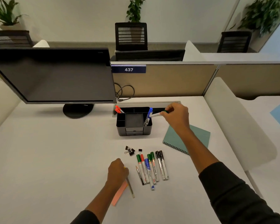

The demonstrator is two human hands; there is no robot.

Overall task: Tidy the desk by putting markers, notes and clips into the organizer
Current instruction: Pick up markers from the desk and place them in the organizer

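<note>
A green-capped marker (158, 113) is held by its cap end in the grip of the right hand (176, 115), its barrel slanting down toward the right-hand compartment of the black organizer (134, 122), where a blue-capped marker (149, 114) is already stood. Two orange-capped markers (119, 109) are seen leaning in the back left compartment. The left hand (118, 171) is curled around a thin pen (130, 185) on the white worktop (55, 159), beside a strip of pink notes (119, 194).

Still waiting on the worktop are a row of loose markers (152, 167), a pencil (139, 175) and a small cluster of black clips (130, 150), all well apart from the organizer. A teal notebook (199, 136) is partly covered by the right forearm.

The marker is pinched only at its tip, so it could be tipped or dropped short of the slot if released early. The blue-capped marker, touching or very near the incoming barrel, could be knocked outward. The light organizer could be nudged toward the slot behind it. With attention directed ahead, the pen under the left hand could be rolled into the notes or the row of markers.
</note>
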